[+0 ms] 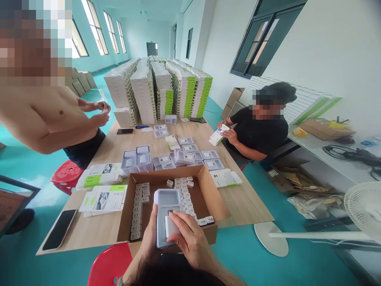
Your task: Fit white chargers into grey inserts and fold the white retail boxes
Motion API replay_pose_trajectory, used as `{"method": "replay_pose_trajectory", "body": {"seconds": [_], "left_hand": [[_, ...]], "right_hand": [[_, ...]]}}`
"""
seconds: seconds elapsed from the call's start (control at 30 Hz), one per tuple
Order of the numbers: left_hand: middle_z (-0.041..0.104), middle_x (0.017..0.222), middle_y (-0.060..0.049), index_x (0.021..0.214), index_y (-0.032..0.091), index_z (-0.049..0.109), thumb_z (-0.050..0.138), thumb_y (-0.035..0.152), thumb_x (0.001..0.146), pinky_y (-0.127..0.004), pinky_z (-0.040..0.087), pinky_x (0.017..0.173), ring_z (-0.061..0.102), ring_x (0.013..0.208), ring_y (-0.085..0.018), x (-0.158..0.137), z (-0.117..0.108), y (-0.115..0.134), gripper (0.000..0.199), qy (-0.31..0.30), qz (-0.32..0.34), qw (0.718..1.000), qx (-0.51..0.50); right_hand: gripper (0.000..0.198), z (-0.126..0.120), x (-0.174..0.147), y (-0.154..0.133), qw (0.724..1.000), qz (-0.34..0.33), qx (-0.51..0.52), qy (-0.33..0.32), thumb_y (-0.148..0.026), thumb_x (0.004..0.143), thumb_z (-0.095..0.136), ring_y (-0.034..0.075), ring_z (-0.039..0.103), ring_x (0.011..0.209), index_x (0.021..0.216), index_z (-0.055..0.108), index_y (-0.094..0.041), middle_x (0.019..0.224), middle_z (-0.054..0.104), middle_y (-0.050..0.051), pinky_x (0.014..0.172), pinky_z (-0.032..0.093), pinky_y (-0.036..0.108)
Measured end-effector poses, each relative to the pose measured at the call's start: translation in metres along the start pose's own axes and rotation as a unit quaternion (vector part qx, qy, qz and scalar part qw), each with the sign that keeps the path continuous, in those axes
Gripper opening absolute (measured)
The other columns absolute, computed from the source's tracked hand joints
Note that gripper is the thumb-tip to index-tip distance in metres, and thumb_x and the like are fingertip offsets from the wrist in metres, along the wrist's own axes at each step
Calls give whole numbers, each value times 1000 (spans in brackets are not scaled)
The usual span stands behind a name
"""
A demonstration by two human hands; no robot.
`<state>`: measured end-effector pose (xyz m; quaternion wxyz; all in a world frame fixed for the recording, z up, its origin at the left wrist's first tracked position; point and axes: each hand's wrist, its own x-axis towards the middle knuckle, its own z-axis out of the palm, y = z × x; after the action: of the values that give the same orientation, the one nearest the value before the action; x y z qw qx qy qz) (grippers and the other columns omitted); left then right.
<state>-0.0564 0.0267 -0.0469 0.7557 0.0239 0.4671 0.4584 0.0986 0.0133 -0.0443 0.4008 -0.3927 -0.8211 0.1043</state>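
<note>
My left hand (150, 231) grips a pale grey plastic tray (168, 197) along its left side, above an open cardboard box. Between the fingers and thumb of my right hand (190, 234) is a small white device (170, 226) with a dark end, set against the tray's lower recess. My fingers cover part of the device, so whether it is seated there I cannot tell. Inside the cardboard box (220, 204), small white units (136, 220) stand in rows along the left and right sides.
Beyond the box lie stacked plastic trays (143, 157) and printed cartons (108, 198). A phone (61, 230) rests at the table's left corner. One person (53, 115) stands at left; another (258, 131) handles a carton at right. A white fan (364, 210) stands right.
</note>
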Motion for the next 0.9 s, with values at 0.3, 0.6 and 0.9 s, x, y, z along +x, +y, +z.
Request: {"method": "replay_pose_trajectory", "body": {"seconds": [0.3,0.6,0.9], "left_hand": [[81,89,-17,128,4,64,49,67,93,-39,58,77,77,81,-31,2,9,-5,74,-13,-67,998,6],[81,81,-12,124,8,67,42,65,97,-33,56,72,76,72,-26,14,7,-4,68,-1,-93,996,17],[81,81,-15,127,3,64,41,61,99,-31,55,63,76,70,-26,32,13,-1,68,-12,-65,996,65]], "right_hand": [[35,-43,37,16,959,122,113,-230,-34,102,58,28,62,126,134,68,-25,133,72,8,110,51,50],[37,-35,23,25,923,222,231,-215,-44,104,52,25,62,127,133,69,-29,137,69,7,111,49,43],[38,-24,15,46,937,183,188,-230,-35,106,48,26,61,130,137,66,-26,139,68,10,126,28,55]]}}
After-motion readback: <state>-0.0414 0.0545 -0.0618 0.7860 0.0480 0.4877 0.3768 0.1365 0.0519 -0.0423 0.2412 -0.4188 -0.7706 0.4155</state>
